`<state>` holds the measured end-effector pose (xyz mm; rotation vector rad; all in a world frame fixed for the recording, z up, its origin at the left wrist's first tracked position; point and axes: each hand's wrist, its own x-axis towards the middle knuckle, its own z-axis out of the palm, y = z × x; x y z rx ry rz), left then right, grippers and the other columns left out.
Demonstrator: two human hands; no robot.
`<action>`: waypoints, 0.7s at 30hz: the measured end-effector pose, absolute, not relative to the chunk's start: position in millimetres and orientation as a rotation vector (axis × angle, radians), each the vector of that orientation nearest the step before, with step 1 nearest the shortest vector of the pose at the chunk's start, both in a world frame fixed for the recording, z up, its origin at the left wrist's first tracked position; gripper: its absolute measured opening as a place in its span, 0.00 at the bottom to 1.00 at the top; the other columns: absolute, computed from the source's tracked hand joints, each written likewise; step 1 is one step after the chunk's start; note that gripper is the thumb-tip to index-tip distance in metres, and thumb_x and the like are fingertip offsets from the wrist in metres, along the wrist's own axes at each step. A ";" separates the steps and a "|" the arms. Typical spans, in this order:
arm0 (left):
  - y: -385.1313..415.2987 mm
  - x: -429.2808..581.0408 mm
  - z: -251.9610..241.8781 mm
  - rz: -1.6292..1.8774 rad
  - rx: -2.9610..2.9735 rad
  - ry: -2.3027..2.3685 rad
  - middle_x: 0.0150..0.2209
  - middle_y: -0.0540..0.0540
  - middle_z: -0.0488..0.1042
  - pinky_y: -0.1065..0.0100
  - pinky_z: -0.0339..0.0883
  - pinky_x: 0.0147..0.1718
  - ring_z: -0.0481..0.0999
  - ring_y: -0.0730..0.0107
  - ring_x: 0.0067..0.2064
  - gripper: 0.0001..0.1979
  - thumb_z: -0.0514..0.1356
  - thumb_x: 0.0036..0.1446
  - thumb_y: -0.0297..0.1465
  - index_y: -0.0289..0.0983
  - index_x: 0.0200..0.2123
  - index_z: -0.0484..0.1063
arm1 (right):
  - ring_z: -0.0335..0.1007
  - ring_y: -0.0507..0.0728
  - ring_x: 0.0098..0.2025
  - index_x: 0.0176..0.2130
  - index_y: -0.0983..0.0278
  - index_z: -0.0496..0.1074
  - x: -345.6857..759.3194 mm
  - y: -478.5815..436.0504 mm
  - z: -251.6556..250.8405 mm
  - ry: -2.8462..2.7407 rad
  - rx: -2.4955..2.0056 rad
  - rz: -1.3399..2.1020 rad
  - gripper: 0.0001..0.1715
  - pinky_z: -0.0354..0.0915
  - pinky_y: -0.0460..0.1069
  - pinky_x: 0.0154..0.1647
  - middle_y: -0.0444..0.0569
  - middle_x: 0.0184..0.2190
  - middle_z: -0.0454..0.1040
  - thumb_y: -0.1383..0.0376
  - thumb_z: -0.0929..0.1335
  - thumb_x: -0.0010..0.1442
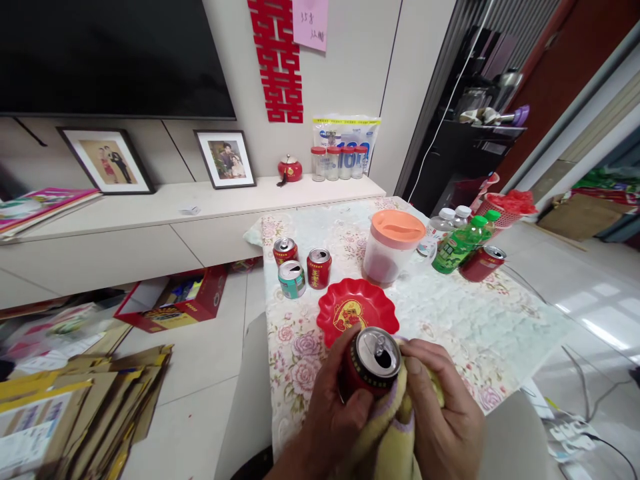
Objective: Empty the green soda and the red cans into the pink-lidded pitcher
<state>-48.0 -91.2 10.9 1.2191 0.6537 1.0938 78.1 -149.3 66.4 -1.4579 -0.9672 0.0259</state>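
Observation:
My left hand (333,407) is wrapped round a red drink can (371,363) with an opened silver top, held upright near the table's front edge. My right hand (440,407) is closed on a yellow and purple cloth (390,433) pressed against the can's right side. Just beyond the can lies a red scalloped plate (356,307) on the floral tablecloth (450,320).
Three opened cans (300,263) stand at the table's far left. A jug with an orange lid (393,247), green and clear bottles (457,243) and a tipped red can (483,261) are at the far right. Flattened cardboard (75,407) lies on the floor at left.

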 end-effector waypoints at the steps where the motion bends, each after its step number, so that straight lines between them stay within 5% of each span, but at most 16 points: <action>1: -93.3 -48.3 10.5 1.074 1.213 0.667 0.62 0.43 0.82 0.53 0.76 0.65 0.81 0.48 0.64 0.35 0.66 0.52 0.26 0.44 0.64 0.74 | 0.82 0.50 0.42 0.38 0.57 0.84 79.2 -149.5 70.1 -0.994 -1.454 0.004 0.08 0.75 0.42 0.46 0.45 0.38 0.83 0.63 0.72 0.69; 9: -99.0 -46.4 17.7 1.058 1.119 0.615 0.55 0.44 0.84 0.56 0.81 0.57 0.85 0.51 0.55 0.38 0.68 0.44 0.23 0.44 0.62 0.73 | 0.81 0.47 0.43 0.40 0.53 0.84 78.6 -148.5 72.6 -1.032 -1.414 0.064 0.09 0.73 0.39 0.47 0.41 0.39 0.83 0.64 0.71 0.70; 15: -91.4 -46.3 29.5 1.052 1.194 0.414 0.58 0.40 0.84 0.53 0.78 0.61 0.84 0.45 0.59 0.36 0.79 0.51 0.45 0.44 0.62 0.78 | 0.80 0.53 0.40 0.37 0.55 0.86 92.9 -143.9 68.6 -0.839 -1.383 0.469 0.13 0.73 0.43 0.40 0.47 0.38 0.83 0.51 0.74 0.67; 21: -96.4 -43.5 19.9 1.108 1.251 0.443 0.57 0.41 0.81 0.48 0.76 0.61 0.82 0.43 0.57 0.38 0.79 0.49 0.51 0.46 0.61 0.78 | 0.72 0.54 0.31 0.35 0.60 0.84 103.6 -134.3 56.5 -0.723 -1.395 0.865 0.23 0.68 0.47 0.31 0.49 0.31 0.80 0.43 0.77 0.59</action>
